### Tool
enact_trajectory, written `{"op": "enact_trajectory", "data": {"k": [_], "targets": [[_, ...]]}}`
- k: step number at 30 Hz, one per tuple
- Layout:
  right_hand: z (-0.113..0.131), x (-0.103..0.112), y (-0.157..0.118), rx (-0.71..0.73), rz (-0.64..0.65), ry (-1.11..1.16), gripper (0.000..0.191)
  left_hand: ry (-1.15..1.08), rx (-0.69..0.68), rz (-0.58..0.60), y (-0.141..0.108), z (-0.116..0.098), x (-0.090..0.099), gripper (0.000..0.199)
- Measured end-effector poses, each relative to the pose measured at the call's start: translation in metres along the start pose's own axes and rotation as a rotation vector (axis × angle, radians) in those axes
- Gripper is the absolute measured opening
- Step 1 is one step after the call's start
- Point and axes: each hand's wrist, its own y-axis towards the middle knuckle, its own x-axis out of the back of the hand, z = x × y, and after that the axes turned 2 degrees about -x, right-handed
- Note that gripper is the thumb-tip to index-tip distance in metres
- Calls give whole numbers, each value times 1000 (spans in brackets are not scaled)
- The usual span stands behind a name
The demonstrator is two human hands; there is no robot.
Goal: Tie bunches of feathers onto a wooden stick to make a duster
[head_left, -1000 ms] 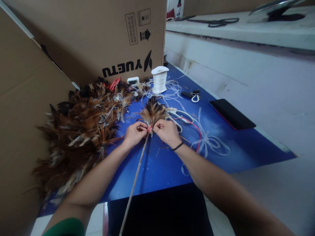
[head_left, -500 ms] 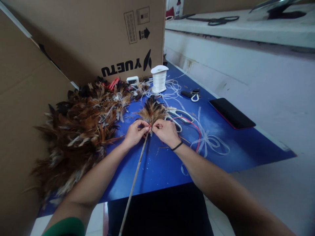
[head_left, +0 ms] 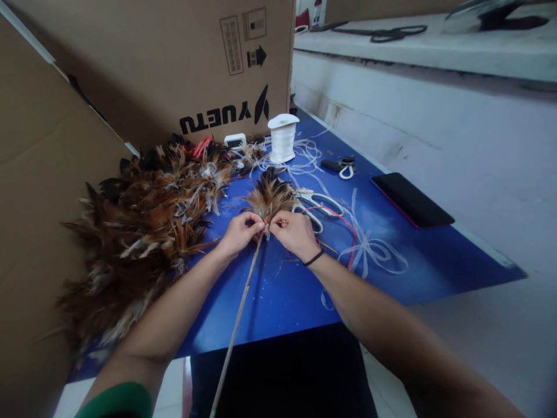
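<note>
Brown and black feathers (head_left: 270,194) fan out at the top end of a thin stick (head_left: 238,316), which slants down past the table's front edge. A bit of red ribbon (head_left: 266,223) shows where feathers and stick meet. My left hand (head_left: 241,232) pinches at this joint from the left, fingers closed on the red ribbon. Opposite it, my right hand (head_left: 293,232) is pinched close by, thumb and finger together at the joint; what lies between them is too small to make out. White-handled scissors (head_left: 324,204) lie just behind my right hand, with a red strand over them.
A large feather pile (head_left: 143,232) covers the blue table's left side, by cardboard boxes (head_left: 152,58). Behind are a white ribbon spool (head_left: 282,139) and small white device (head_left: 235,141). Black clippers (head_left: 337,166), looped clear ribbon (head_left: 376,255) and a phone (head_left: 413,199) lie right.
</note>
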Motion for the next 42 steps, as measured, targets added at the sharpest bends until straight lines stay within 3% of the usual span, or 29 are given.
{"op": "enact_trajectory", "data": {"k": [7, 17, 23, 32, 42], "targets": [[-1, -1, 1, 7, 1, 3, 14, -128, 77, -35, 0, -4, 1, 26], [0, 0, 0, -5, 10, -2, 13, -119, 38, -52, 1, 2, 3, 27], [0, 0, 0, -11, 12, -14, 14, -15, -51, 3, 0, 2, 1, 29], [2, 1, -1, -24, 29, -23, 16, 118, -83, 16, 4, 2, -3, 19], [2, 1, 0, -23, 22, -32, 14, -76, 82, -3, 5, -2, -1, 23]]}}
